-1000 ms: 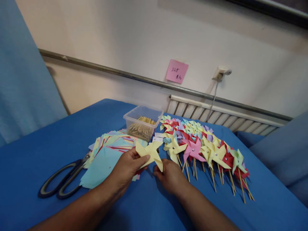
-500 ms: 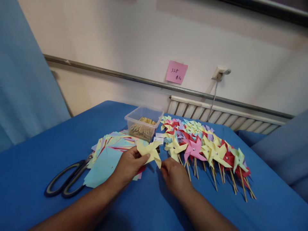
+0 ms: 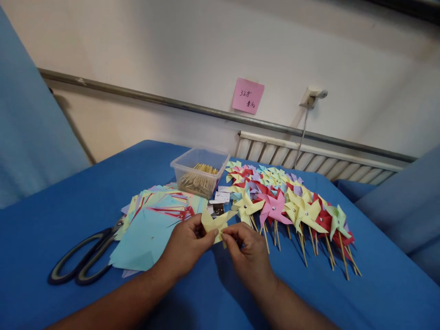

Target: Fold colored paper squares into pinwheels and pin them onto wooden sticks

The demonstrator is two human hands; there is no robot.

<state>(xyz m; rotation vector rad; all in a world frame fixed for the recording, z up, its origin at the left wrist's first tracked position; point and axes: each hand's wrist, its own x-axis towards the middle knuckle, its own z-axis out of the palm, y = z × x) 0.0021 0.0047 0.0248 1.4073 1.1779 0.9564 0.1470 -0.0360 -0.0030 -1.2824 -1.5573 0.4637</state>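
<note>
A pale yellow paper pinwheel (image 3: 216, 223) is held up above the blue table, pinched between the thumb and fingers of my left hand (image 3: 185, 243). My right hand (image 3: 252, 256) is closed in a pinch against the pinwheel's lower right side, its thumb and forefinger pressed together near the middle of the folded paper. Whatever small thing lies between those fingertips is hidden. Just behind the pinwheel sits a small open box (image 3: 217, 210) with dark, shiny bits in it, beside white cards (image 3: 222, 196).
Left of my hands lies a pile of coloured paper (image 3: 140, 240), with large dark-handled scissors (image 3: 87, 256) partly under it. Behind stands a clear plastic tub (image 3: 178, 168) of wooden sticks (image 3: 202, 176). Many finished pinwheels on sticks (image 3: 274, 208) lie to the right on the blue tablecloth (image 3: 302, 298).
My right hand has come up from beside the pinwheel and now pinches at its middle. The pinwheel has been turned and tilted in my left hand. The view has shifted slightly.
</note>
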